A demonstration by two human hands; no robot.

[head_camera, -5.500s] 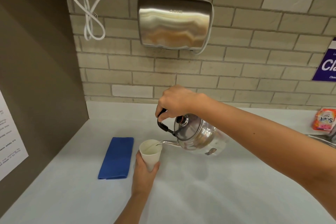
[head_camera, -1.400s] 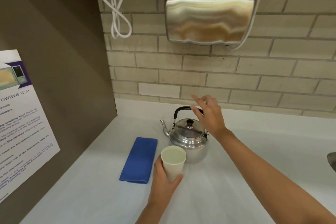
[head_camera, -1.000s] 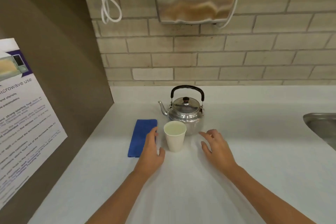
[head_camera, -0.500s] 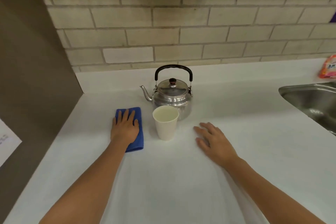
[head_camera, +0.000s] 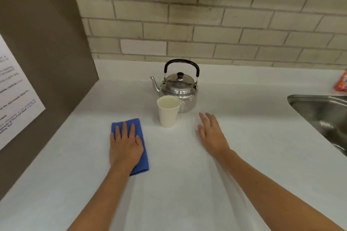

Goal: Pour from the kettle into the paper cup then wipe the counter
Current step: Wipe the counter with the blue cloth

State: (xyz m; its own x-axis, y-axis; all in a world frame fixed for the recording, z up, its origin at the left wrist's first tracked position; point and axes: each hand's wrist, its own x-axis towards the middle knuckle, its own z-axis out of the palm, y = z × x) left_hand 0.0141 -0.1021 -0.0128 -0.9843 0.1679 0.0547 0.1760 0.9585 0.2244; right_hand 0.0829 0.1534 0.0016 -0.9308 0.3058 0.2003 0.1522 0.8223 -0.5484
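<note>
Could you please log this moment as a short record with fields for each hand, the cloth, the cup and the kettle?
left hand: flat on the blue cloth, pressing it to the counter
right hand: open, palm down on the counter, empty
paper cup: upright, liquid inside, in front of the kettle
kettle: upright, lid on, spout pointing left
sink: at right edge
</note>
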